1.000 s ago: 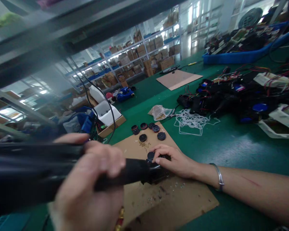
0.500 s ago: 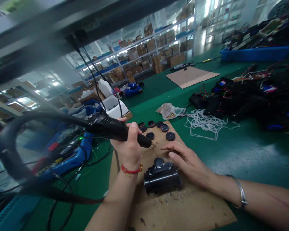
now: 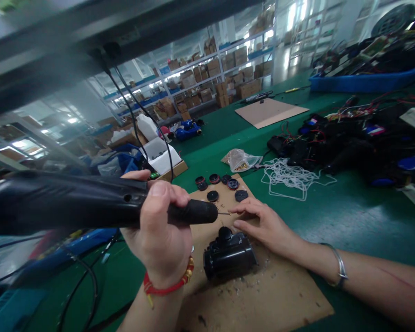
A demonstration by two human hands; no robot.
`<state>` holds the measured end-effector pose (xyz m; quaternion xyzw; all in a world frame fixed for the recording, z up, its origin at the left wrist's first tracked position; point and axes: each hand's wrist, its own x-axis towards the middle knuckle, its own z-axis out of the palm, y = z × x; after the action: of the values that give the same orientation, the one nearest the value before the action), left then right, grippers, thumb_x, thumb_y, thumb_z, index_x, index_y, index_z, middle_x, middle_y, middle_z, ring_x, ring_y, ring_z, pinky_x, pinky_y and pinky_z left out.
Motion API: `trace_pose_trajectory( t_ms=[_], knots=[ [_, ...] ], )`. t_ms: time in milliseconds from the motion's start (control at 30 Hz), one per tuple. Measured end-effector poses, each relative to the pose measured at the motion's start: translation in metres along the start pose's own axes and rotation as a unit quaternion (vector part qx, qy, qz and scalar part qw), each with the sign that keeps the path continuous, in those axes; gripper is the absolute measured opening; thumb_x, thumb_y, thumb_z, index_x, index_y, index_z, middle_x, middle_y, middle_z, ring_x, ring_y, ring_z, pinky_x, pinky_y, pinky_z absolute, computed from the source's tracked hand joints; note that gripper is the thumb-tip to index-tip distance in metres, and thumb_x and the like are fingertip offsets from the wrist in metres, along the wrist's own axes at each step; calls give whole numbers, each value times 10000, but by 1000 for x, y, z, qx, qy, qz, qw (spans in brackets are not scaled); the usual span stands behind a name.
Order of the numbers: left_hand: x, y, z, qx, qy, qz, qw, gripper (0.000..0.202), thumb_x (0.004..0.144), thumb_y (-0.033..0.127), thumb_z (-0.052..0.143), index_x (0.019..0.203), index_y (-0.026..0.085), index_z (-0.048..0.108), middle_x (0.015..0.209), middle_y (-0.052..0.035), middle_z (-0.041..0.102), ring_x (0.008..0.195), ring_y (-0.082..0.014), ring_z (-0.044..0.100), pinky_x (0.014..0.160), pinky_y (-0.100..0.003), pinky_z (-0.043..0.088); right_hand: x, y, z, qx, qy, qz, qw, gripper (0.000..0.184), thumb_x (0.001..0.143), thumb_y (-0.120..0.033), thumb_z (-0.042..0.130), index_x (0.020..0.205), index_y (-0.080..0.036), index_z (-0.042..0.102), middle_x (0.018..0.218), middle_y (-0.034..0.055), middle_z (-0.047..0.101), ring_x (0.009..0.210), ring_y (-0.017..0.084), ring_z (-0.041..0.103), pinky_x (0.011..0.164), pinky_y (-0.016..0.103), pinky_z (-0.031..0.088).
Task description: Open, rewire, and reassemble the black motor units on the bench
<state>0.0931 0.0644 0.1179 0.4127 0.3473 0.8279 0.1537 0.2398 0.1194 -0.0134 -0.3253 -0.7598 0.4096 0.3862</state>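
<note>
My left hand [image 3: 161,230] is wrapped round a black electric screwdriver [image 3: 193,211], raised and lying nearly level, its thin bit [image 3: 224,213] pointing right. A small brassy bit of metal, perhaps a screw, shows at the bit's tip. My right hand [image 3: 271,230] is beside that tip, index finger stretched towards it and thumb held apart; whether the finger touches it I cannot tell. Below both hands a glossy black plastic housing [image 3: 230,258] with a round knob rests on the cardboard sheet [image 3: 263,304]. Loose small screws [image 3: 222,206] lie behind the bit.
Several round black caps [image 3: 212,196] stand at the cardboard's far end. Beyond are a bag of screws [image 3: 242,161] and tangled white cord [image 3: 287,177]. Black wired parts [image 3: 346,143] are heaped at right, near a blue bin [image 3: 370,83]. Cables [image 3: 93,276] run at left.
My left hand has come up and nearer the camera, and the screwdriver has swung from slanting down to nearly level, its tip away from the loose screws. My right hand stays close by.
</note>
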Motion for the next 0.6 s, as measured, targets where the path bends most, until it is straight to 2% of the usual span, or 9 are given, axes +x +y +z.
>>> trace_pose_trajectory(
  t_ms=[167, 233, 367, 600],
  knots=[
    [-8, 16, 4, -15, -20, -25, 999, 187, 780, 81, 513, 936, 180, 546, 554, 49, 455, 479, -99, 422, 514, -246, 404, -2, -5, -1, 24, -1, -9, 1000, 45, 821, -229, 659, 821, -251, 698, 876, 7, 613, 898, 190, 565, 803, 365, 392],
    [-10, 19, 5, -18, -17, -24, 999, 186, 788, 72, 496, 930, 180, 548, 557, 46, 445, 483, -100, 417, 511, -246, 399, -2, -8, -3, 13, 6, -15, 1000, 77, 814, -201, 666, 745, -233, 675, 833, -4, 606, 867, 182, 561, 787, 359, 369],
    [-13, 23, 7, -23, -13, -18, 999, 183, 803, 66, 487, 929, 180, 556, 565, 44, 440, 479, -97, 407, 497, -245, 385, -3, -12, -4, -25, 15, -33, 999, 101, 770, -178, 718, 705, -221, 653, 809, -21, 605, 852, 180, 554, 782, 357, 320],
    [-15, 22, 8, -6, -18, -23, 1000, 200, 757, 86, 562, 920, 202, 558, 540, 53, 458, 464, -101, 414, 493, -252, 393, -2, -17, -7, -63, 7, -47, 997, 139, 769, -239, 733, 678, -222, 630, 786, -26, 612, 830, 181, 554, 767, 351, 319]
  ],
)
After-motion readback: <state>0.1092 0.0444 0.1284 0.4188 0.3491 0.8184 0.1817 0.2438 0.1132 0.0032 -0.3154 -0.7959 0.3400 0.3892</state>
